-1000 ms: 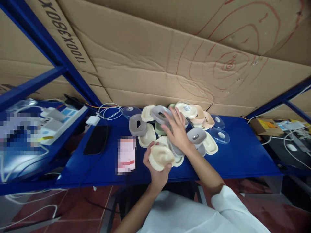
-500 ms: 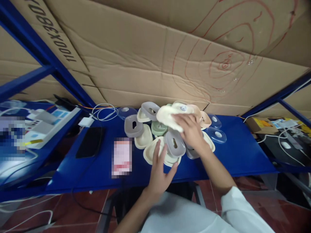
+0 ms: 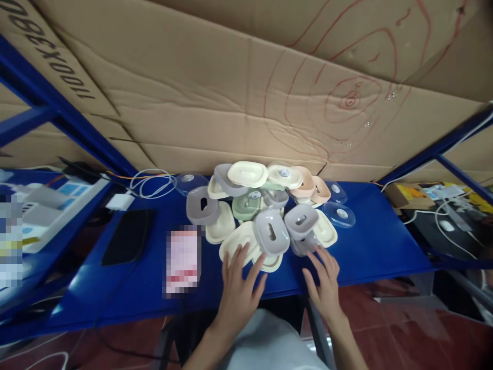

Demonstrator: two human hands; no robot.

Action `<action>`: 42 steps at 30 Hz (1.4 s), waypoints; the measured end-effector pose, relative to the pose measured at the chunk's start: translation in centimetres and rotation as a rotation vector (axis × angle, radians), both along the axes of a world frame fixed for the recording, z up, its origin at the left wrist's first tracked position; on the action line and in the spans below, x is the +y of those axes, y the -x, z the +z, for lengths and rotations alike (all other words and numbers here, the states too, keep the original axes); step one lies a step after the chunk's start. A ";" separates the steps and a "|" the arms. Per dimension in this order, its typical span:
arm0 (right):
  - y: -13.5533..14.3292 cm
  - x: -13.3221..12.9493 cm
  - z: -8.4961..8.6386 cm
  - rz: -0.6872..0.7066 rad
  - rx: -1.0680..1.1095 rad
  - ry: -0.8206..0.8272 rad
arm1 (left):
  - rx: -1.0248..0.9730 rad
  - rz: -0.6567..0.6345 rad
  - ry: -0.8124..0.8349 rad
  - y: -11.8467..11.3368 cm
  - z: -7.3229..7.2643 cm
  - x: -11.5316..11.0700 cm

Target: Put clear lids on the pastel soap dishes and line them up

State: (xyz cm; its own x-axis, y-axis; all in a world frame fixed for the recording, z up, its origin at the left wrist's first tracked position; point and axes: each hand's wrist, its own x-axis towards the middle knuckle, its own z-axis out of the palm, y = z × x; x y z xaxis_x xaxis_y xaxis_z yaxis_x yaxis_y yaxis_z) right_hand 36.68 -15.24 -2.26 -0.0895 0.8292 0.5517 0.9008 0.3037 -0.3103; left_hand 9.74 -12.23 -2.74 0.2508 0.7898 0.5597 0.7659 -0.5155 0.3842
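Observation:
Fingers spread, my left hand (image 3: 239, 285) reaches over the front of a pile of plastic parts. Its fingertips lie at a cream oval lid (image 3: 239, 242); whether they press on it I cannot tell. A grey slotted box (image 3: 271, 232) rests just beyond that hand. My right hand (image 3: 325, 277) is open and holds nothing, its fingertips close to a darker grey part (image 3: 304, 245) under another grey box (image 3: 301, 221). Farther back are a green box (image 3: 246, 205), a peach box (image 3: 306, 180), a cream lid (image 3: 247, 173) on top and a labelled cream lid (image 3: 285, 176).
Clear lids (image 3: 339, 214) lie right of the pile on the blue table (image 3: 379, 241). To the left are a blurred-out pink item (image 3: 183, 262), a black flat device (image 3: 127, 236) and a coiled white cable (image 3: 152, 182). A cardboard wall (image 3: 192, 92) stands behind.
My right hand has let go of a cream lid, which now lies on the back of the pile, and has come down to the front right. My left hand stays near the front lid.

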 end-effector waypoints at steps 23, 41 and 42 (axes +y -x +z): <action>-1.2 -4.2 -5.8 -0.012 0.826 -0.077 | -0.247 0.064 -0.153 2.9 -0.7 -1.5; 3.8 3.0 3.2 0.405 1.963 0.441 | -0.105 0.043 -0.130 3.0 -1.8 -1.1; 3.7 3.1 3.5 0.409 1.860 0.428 | -0.104 0.044 -0.128 3.1 -1.8 -1.1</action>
